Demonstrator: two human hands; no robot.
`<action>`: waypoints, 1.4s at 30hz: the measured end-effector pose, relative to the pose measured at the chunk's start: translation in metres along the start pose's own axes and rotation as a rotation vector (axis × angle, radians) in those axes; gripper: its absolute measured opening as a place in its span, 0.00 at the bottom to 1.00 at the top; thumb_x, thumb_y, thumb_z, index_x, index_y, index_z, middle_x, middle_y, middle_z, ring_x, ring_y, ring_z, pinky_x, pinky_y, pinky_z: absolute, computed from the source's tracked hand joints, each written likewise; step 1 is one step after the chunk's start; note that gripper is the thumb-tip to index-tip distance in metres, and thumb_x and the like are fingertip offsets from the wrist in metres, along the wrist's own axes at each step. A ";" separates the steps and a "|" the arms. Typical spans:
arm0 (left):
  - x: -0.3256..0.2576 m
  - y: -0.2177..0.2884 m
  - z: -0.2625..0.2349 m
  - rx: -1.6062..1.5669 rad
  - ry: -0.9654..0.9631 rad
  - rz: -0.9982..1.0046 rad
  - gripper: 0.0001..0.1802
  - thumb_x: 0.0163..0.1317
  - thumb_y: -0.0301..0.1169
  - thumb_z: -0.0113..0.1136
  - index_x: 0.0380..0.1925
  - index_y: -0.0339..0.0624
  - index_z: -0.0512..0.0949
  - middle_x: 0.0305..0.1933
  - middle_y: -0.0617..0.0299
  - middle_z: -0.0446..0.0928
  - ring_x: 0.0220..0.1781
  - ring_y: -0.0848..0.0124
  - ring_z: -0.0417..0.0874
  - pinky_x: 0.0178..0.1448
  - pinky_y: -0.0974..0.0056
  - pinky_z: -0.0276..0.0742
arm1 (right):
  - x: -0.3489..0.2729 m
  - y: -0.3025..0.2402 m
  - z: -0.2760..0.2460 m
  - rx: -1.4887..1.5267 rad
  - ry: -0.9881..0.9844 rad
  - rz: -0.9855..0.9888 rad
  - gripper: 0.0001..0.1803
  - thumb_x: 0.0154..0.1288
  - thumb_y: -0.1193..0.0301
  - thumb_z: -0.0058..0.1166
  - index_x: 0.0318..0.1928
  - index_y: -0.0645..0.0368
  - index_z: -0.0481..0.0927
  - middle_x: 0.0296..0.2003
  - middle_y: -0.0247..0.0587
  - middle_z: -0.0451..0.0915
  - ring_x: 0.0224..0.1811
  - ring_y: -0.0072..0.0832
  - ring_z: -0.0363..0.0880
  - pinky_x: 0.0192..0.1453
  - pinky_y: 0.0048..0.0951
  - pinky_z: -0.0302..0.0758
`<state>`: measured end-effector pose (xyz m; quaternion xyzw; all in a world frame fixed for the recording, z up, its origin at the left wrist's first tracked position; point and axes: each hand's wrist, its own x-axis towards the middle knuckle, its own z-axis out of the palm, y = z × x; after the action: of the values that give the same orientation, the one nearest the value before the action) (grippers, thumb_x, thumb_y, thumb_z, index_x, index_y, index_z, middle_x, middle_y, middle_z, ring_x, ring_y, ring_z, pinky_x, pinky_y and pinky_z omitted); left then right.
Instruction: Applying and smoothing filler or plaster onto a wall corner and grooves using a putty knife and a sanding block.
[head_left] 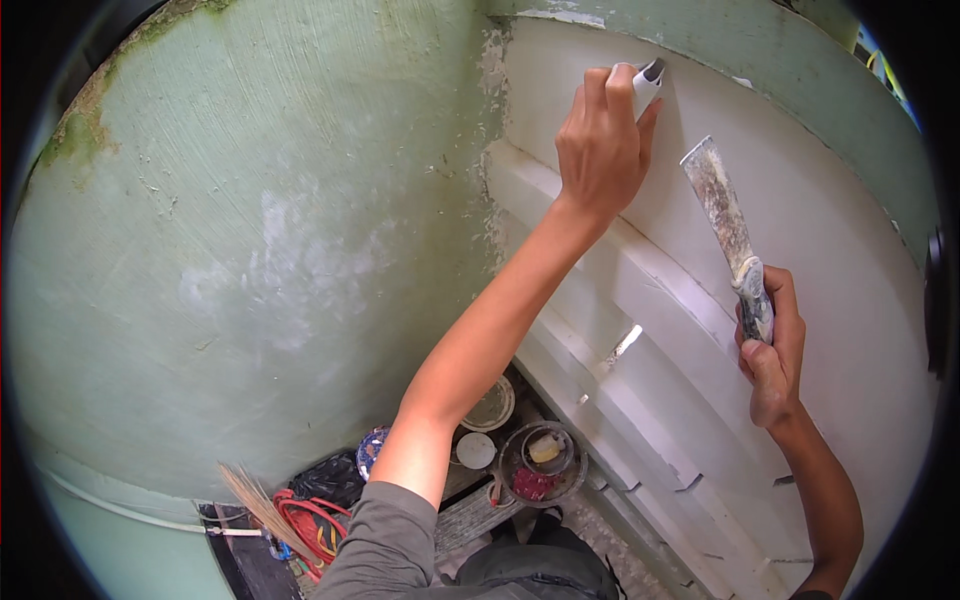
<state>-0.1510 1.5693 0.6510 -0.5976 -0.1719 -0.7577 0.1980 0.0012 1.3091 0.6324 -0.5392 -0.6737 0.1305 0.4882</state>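
My left hand is raised high against the white panelled wall, close under its green upper band. Its closed fingers hold a white, tube-like piece with a dark grey end, whose exact kind I cannot make out. Lower and farther right, my right hand grips the handle of a putty knife. The knife's blade points up and left, its metal smeared with whitish and brown residue. Between blade and wall, contact cannot be judged from this view.
A green wall with pale patches fills the left, meeting the white one at a rough corner. Below are a round tub holding a yellowish block and something red, a white lid, red hose, a black bag and broom bristles.
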 end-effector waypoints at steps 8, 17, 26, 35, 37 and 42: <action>0.013 -0.005 -0.005 0.116 -0.029 -0.086 0.24 0.75 0.39 0.62 0.61 0.38 0.67 0.51 0.42 0.76 0.41 0.39 0.84 0.38 0.44 0.80 | 0.001 -0.002 0.004 -0.031 0.023 0.033 0.38 0.48 0.57 0.49 0.59 0.66 0.70 0.26 0.30 0.67 0.20 0.16 0.59 0.23 0.23 0.58; 0.019 -0.023 -0.006 0.166 0.033 -0.075 0.24 0.74 0.36 0.64 0.62 0.38 0.66 0.50 0.43 0.76 0.40 0.39 0.83 0.37 0.45 0.80 | 0.005 -0.008 0.008 -0.045 0.027 -0.007 0.36 0.46 0.62 0.48 0.59 0.67 0.71 0.25 0.30 0.66 0.23 0.17 0.59 0.28 0.24 0.59; 0.020 -0.019 -0.018 0.068 -0.166 -0.151 0.25 0.73 0.35 0.64 0.62 0.38 0.65 0.51 0.43 0.75 0.39 0.40 0.84 0.39 0.43 0.79 | 0.005 -0.003 0.006 -0.277 0.019 -0.209 0.33 0.57 0.74 0.51 0.66 0.66 0.71 0.43 0.55 0.79 0.40 0.44 0.79 0.53 0.39 0.76; 0.019 -0.028 -0.022 0.005 -0.093 -0.119 0.28 0.69 0.34 0.67 0.62 0.36 0.65 0.49 0.41 0.75 0.38 0.39 0.83 0.39 0.43 0.78 | 0.087 -0.052 0.014 -0.794 0.139 -0.445 0.32 0.69 0.77 0.59 0.74 0.57 0.72 0.45 0.53 0.80 0.41 0.51 0.83 0.49 0.46 0.81; 0.026 -0.033 -0.024 0.031 -0.194 -0.334 0.28 0.68 0.34 0.68 0.61 0.36 0.66 0.53 0.39 0.80 0.46 0.39 0.86 0.47 0.42 0.80 | 0.097 -0.051 0.015 -0.830 0.149 -0.416 0.32 0.70 0.79 0.59 0.74 0.54 0.74 0.46 0.52 0.79 0.41 0.49 0.83 0.49 0.46 0.80; 0.016 -0.018 -0.035 -0.239 -0.242 -0.530 0.31 0.65 0.35 0.69 0.63 0.36 0.67 0.57 0.40 0.82 0.49 0.43 0.88 0.51 0.47 0.83 | 0.106 -0.049 0.007 -0.884 0.224 -0.566 0.27 0.68 0.78 0.60 0.67 0.53 0.80 0.45 0.48 0.79 0.34 0.43 0.84 0.42 0.45 0.82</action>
<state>-0.1923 1.5658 0.6583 -0.6367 -0.2536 -0.7213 -0.1000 -0.0270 1.3832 0.7182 -0.5013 -0.7272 -0.3605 0.2998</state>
